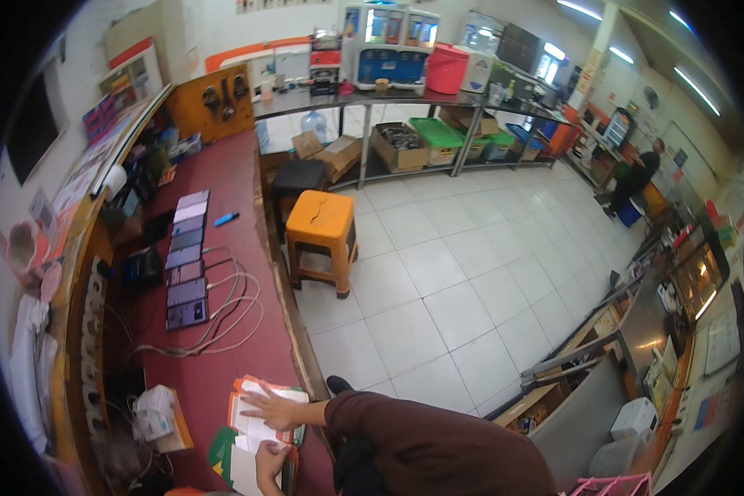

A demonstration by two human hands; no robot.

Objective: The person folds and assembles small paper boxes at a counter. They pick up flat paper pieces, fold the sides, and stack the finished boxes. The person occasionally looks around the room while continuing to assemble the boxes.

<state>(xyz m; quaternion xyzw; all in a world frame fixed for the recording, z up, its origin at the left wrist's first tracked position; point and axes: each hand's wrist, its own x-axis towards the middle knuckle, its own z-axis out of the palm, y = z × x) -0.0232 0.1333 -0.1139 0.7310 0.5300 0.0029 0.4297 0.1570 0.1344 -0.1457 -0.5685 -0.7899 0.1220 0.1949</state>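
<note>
On the red counter (223, 207) near its front edge lies an open booklet (241, 417) with white pages and orange and green edges. My right hand (274, 408), at the end of a brown sleeve, is open and rests on the upper white page with its fingers spread. Below it, my left hand (269, 465) has its fingers curled at the edge of a white page (244, 467) and seems to pinch it. The fingertips are partly hidden. A green piece (221, 450) sticks out at the booklet's left side.
Several phones (187, 289) lie in a row along the counter, with white cables (244, 306) beside them. A blue lighter-like object (226, 219) is nearby. White chargers (155, 413) sit left of the booklet. An orange stool (322, 240) stands on the tiled floor; another person (636, 178) is far right.
</note>
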